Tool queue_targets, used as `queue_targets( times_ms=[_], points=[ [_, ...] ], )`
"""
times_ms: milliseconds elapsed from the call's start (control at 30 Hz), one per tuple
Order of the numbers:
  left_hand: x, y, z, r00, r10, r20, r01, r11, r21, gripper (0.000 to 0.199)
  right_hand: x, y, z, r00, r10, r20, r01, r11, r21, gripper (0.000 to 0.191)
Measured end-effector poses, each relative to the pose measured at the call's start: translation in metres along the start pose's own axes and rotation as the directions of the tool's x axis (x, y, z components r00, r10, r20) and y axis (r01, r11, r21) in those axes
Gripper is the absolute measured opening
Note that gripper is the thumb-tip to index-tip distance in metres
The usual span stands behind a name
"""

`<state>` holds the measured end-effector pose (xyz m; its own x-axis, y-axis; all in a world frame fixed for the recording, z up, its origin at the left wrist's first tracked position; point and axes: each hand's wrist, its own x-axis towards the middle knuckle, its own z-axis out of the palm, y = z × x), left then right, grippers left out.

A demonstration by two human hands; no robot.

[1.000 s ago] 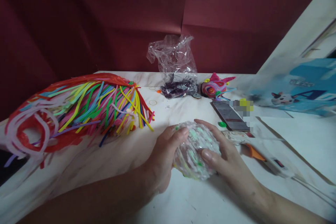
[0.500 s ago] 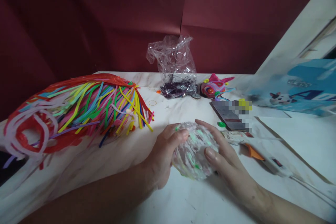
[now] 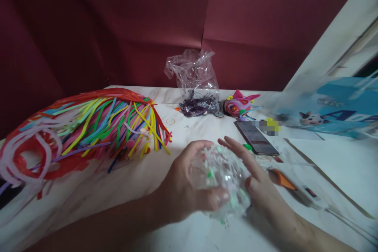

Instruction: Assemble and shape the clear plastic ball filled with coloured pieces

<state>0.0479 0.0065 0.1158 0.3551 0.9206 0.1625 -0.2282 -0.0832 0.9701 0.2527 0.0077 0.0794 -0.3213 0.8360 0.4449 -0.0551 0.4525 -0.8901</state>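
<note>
A clear, roundish object (image 3: 220,175) with whitish strands and green spots is between my hands over the white table, blurred by motion. My left hand (image 3: 187,183) wraps its left side, with the thumb lying across the near face. On the right side, my right hand (image 3: 260,181) rests against it, fingers along the far edge and thumb bent near its side. The underside of the object is hidden.
Colourful pipe cleaners (image 3: 103,126) in red wrapping lie left. Behind are a clear bag (image 3: 199,102) with dark contents and a pink figure (image 3: 238,104). Rightward are a phone (image 3: 255,138), a green cap (image 3: 247,147), a glue gun (image 3: 307,193) and a blue bag (image 3: 339,106).
The roundish object has turned and sits slightly lower and to the right. My left thumb has slid down across its near face. The surroundings appear slightly lower in view.
</note>
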Motion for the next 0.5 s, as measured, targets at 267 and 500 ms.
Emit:
queue_targets(
  times_ms=[267, 500],
  points=[
    [-0.006, 0.003, -0.003, 0.971, 0.223, 0.089, -0.239, 0.888, 0.392, 0.096, 0.002, -0.016, 0.001, 0.989, -0.020, 0.149, -0.004, 0.987, 0.159, 0.056],
    [-0.008, 0.000, -0.004, 0.959, 0.253, 0.130, -0.284, 0.849, 0.445, 0.097, -0.002, -0.016, -0.002, 0.977, -0.071, 0.201, 0.059, 0.996, 0.064, 0.058]
  ],
)
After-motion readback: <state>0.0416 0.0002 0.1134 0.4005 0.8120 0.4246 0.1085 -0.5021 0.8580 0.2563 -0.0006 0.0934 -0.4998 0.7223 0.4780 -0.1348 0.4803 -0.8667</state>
